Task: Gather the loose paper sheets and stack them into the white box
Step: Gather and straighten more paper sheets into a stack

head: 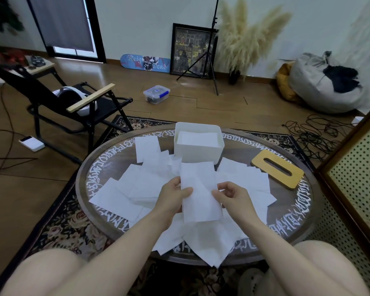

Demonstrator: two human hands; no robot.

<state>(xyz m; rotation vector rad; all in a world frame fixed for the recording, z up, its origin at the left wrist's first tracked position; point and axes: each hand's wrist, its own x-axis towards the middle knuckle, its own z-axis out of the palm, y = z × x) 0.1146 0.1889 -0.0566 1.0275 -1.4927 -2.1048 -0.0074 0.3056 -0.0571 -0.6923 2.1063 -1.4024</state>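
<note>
Here we pinch one thin white paper sheet [198,192] between left hand [172,199] and right hand [233,197], edges gripped so it stays flat; the white rectangular plastic box [198,153] waits just beyond our hands on the counter [303,210].

We see the box [199,144] at the far middle of the round table [90,174], sheets already lying inside it, and loose sheets [124,195] spread on the tabletop in front of it and out to both sides. Above that spread, near the table's front, 2 hands hold 1 sheet [198,193] between them, the left hand [172,199] on its left edge and the right hand [233,197] on its right edge. Right of the box lies a slotted lid [278,168]; left of the table, on the floor behind, stands a folding chair [73,103].
</note>
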